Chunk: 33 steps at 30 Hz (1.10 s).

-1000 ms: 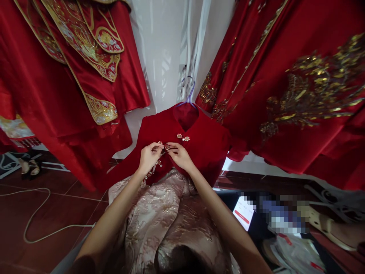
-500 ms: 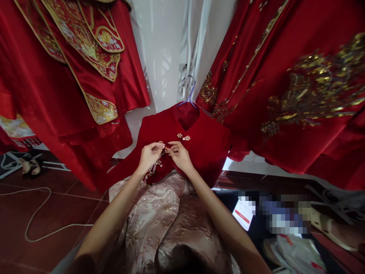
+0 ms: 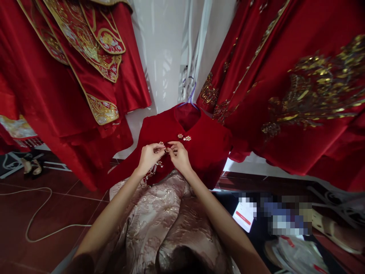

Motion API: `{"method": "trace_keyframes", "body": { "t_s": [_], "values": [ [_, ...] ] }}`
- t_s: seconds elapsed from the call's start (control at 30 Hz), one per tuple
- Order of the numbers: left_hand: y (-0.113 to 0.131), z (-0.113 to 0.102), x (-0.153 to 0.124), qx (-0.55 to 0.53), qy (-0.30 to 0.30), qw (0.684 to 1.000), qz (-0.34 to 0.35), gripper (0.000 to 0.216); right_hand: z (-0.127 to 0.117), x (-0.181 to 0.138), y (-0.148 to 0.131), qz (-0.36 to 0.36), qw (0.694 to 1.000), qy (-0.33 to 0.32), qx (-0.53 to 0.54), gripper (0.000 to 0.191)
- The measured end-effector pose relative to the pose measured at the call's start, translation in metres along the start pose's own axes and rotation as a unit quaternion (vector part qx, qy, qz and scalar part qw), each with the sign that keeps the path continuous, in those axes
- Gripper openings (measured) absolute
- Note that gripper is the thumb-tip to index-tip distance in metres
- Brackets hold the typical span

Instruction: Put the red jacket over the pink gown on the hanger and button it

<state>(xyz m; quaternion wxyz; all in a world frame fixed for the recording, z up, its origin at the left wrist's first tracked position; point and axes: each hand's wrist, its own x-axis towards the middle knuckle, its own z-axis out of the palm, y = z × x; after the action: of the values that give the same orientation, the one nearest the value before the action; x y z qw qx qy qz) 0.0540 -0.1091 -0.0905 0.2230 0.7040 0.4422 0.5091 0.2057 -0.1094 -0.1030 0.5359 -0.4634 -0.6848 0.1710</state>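
A short red velvet jacket (image 3: 208,148) hangs on a hanger (image 3: 190,95) straight ahead, over a pale pink and gold brocade skirt (image 3: 159,220). Its top pearl clasp (image 3: 184,137) is fastened. My left hand (image 3: 148,156) and my right hand (image 3: 179,156) meet at the second pearl clasp (image 3: 164,147) on the jacket's front. Both hands pinch that clasp with thumb and fingertips, the other fingers curled. More pearl clasps (image 3: 155,169) dangle along the open edge below my left hand.
Red gowns with gold embroidery hang close at the left (image 3: 71,76) and at the right (image 3: 299,87). A white wall (image 3: 165,49) is behind. A white cable (image 3: 37,217) loops on the dark red floor at left. Sandals (image 3: 30,166) and papers (image 3: 288,247) lie low at the sides.
Both hands stay at the second clasp; the fingertips have closed in slightly on it. The view has shifted a little.
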Motion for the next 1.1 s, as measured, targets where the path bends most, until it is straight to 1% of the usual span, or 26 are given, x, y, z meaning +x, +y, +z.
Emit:
{"method": "trace_keyframes", "body": {
  "t_s": [0.1, 0.3, 0.37, 0.43, 0.53, 0.6, 0.67, 0.77, 0.87, 0.93, 1.0, 1.1],
  "values": [
    [-0.003, -0.002, 0.002, 0.014, -0.004, 1.0, 0.002, 0.02, 0.001, 0.001, -0.001, -0.013, 1.0, -0.001, -0.02, 0.023],
    [-0.013, -0.004, 0.011, -0.005, -0.022, 1.0, -0.012, 0.018, 0.006, -0.001, -0.008, -0.053, 0.997, 0.005, -0.057, 0.022],
    [-0.013, -0.004, 0.012, -0.014, -0.026, 0.999, -0.012, 0.017, 0.005, -0.002, -0.009, -0.053, 0.997, 0.007, -0.054, 0.021],
    [-0.011, -0.004, 0.008, -0.025, -0.028, 0.999, -0.004, 0.017, 0.0, -0.004, -0.01, -0.042, 0.999, -0.005, -0.025, 0.02],
    [-0.01, -0.002, -0.006, -0.04, -0.01, 0.999, -0.005, 0.018, -0.015, -0.011, -0.01, -0.013, 0.998, -0.056, 0.032, 0.019],
    [-0.011, 0.002, -0.02, -0.031, 0.017, 0.999, -0.02, 0.016, -0.029, -0.019, -0.008, 0.004, 0.996, -0.084, 0.031, 0.018],
    [-0.015, 0.008, -0.035, -0.001, 0.041, 0.998, -0.04, 0.015, -0.041, -0.027, -0.004, 0.021, 0.995, -0.095, -0.004, 0.016],
    [-0.023, 0.019, -0.057, 0.05, 0.052, 0.996, -0.06, 0.024, -0.055, -0.037, 0.007, 0.059, 0.988, -0.116, -0.082, 0.015],
    [-0.029, 0.029, -0.074, 0.077, 0.062, 0.993, -0.067, 0.033, -0.061, -0.041, 0.022, 0.104, 0.967, -0.155, -0.172, 0.014],
    [-0.032, 0.033, -0.083, 0.077, 0.069, 0.992, -0.078, 0.035, -0.063, -0.043, 0.031, 0.124, 0.953, -0.177, -0.213, 0.015],
    [-0.035, 0.037, -0.089, 0.054, 0.061, 0.993, -0.09, 0.036, -0.064, -0.044, 0.038, 0.128, 0.946, -0.199, -0.22, 0.016],
    [-0.035, 0.042, -0.096, -0.002, 0.035, 0.994, -0.102, 0.037, -0.063, -0.046, 0.042, 0.114, 0.948, -0.232, -0.186, 0.017]
  ]
}}
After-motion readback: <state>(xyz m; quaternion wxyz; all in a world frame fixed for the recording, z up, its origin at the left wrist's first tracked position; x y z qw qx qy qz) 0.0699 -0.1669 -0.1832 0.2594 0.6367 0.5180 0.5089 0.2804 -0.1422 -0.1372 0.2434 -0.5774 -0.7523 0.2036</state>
